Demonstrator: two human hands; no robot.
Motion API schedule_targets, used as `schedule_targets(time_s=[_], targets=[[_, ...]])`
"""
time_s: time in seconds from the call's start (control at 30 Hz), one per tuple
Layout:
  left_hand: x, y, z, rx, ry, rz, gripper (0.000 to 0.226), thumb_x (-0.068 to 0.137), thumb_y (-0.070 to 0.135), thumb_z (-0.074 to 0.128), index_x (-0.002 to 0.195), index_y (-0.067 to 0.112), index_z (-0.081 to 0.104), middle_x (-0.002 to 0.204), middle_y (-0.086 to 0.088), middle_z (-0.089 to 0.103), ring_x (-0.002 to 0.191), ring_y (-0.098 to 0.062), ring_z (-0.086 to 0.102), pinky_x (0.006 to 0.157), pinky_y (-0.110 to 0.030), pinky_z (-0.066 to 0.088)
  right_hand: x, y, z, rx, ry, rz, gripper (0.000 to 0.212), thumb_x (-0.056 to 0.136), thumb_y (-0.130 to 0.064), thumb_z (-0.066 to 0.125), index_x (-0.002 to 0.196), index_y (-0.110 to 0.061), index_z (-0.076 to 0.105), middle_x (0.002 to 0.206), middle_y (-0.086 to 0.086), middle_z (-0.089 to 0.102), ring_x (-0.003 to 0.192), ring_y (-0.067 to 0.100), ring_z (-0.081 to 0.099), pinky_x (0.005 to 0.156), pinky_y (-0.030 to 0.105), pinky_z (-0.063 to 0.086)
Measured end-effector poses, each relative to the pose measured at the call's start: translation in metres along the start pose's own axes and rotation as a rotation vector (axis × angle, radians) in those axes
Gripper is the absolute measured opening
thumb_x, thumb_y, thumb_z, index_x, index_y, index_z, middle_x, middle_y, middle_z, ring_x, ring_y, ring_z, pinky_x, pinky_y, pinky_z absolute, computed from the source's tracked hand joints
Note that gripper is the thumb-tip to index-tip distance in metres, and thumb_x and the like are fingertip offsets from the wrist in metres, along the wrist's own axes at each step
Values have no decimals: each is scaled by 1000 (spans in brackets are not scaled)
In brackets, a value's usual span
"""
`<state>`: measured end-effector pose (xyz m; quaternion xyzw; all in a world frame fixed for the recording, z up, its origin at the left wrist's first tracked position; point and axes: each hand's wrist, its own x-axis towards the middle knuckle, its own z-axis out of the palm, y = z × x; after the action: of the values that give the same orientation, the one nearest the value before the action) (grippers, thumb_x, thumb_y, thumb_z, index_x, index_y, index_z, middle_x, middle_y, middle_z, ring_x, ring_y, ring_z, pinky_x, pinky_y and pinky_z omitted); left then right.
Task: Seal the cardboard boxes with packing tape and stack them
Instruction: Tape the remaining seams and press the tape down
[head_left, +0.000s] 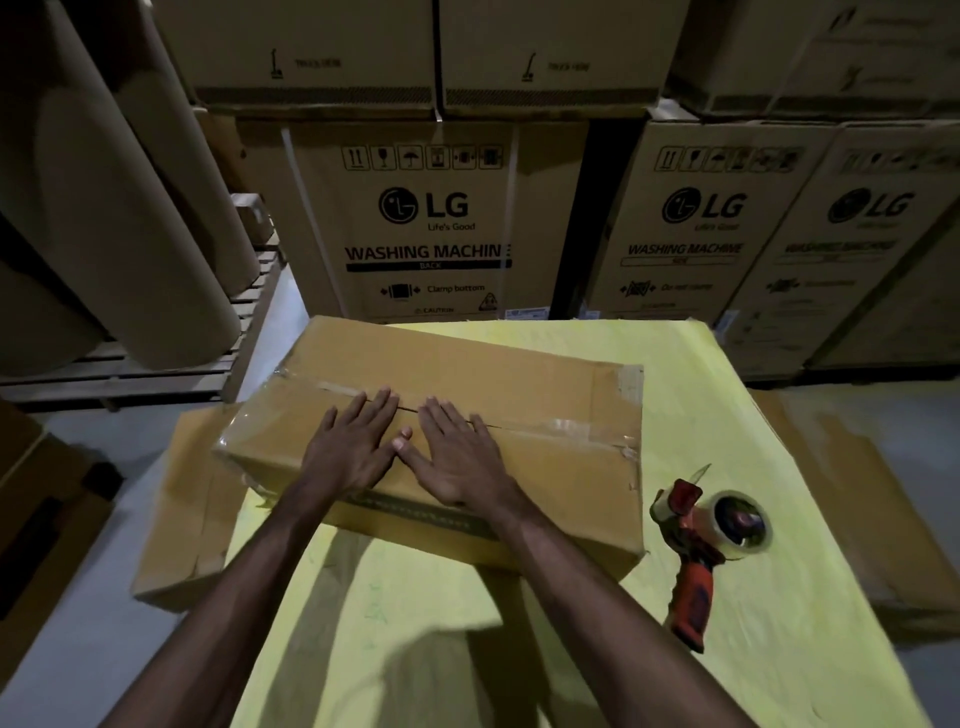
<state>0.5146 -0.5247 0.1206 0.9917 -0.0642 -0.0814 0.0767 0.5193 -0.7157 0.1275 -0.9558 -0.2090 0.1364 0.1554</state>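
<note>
A long brown cardboard box (545, 395) lies across the yellow table (753, 415), its top flaps shut with clear tape over the ends of the seam. My left hand (353, 441) and my right hand (457, 457) press flat on the box top side by side, fingers straight, fingertips at the centre seam. A red tape dispenser (696, 551) with a roll of clear tape lies on the table to the right of the box, untouched.
A flattened cardboard piece (182, 519) sits at the table's left side and another (883, 519) at its right. Tall LG washing machine cartons (426, 223) stand behind the table. Large brown paper rolls (130, 234) rest on a wooden pallet at far left.
</note>
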Motion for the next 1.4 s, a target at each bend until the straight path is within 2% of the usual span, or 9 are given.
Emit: schedule_targets(time_s=[0.07,0.3,0.67,0.9,1.0,1.07,1.13,1.23,1.4], targets=[[2,0,0,-29,-1,-11,117,71,92,-21,166,29,3,172,11,-4,160,-19,-1,127,-53,7,-6,10,-2,1,10,20,87,97,-77,5,165,-22,3,172,-7,-7,158,12,-7,127,46,-3],[3,2,3,-27,-14,-41,87,96,79,10,166,29,2,173,12,-4,160,-18,-1,127,-54,4,-59,77,-15,-4,17,71,83,100,-75,10,165,-25,1,171,-9,-9,157,8,-8,125,35,-3],[-2,8,-3,-25,-12,-53,88,96,79,10,166,28,2,172,12,-6,160,-16,-2,126,-57,0,-129,146,-44,-223,87,266,94,93,-82,2,165,-22,3,172,-5,-6,158,13,-7,126,48,-12],[-15,11,0,-109,159,-79,86,98,78,16,166,25,19,173,7,9,160,-20,8,125,-60,6,-137,145,-26,20,431,290,83,101,-74,22,165,-25,3,171,-6,-16,157,16,-14,126,47,-1],[-40,27,16,-241,488,-285,74,103,69,33,159,21,34,172,-4,22,157,-30,18,121,-64,9,-145,141,-17,378,531,403,89,101,-67,41,163,-31,-11,170,-11,-18,159,21,4,122,48,20],[-60,50,33,-493,739,-531,79,98,58,59,160,18,30,172,-12,17,157,-35,16,121,-65,13,-147,138,-15,621,535,486,94,99,-62,52,162,-37,-14,173,-2,7,154,27,26,116,48,32],[-76,79,42,-903,877,-767,102,88,39,80,164,13,17,172,-16,11,155,-36,20,122,-56,22,-148,136,-14,723,551,521,94,98,-57,58,162,-39,-9,168,4,26,148,32,35,112,48,37],[-78,119,45,-1336,764,-909,118,86,35,84,165,9,0,169,-16,24,146,-37,39,114,-38,35,-147,135,-6,829,592,547,89,98,-53,61,163,-39,2,166,3,32,148,30,37,114,46,38],[-56,145,46,-1270,620,-742,118,92,43,76,165,13,-11,173,-6,13,154,-29,28,122,-33,24,-141,100,13,950,737,673,77,103,-40,58,164,-33,12,161,1,40,141,29,46,112,42,42]])
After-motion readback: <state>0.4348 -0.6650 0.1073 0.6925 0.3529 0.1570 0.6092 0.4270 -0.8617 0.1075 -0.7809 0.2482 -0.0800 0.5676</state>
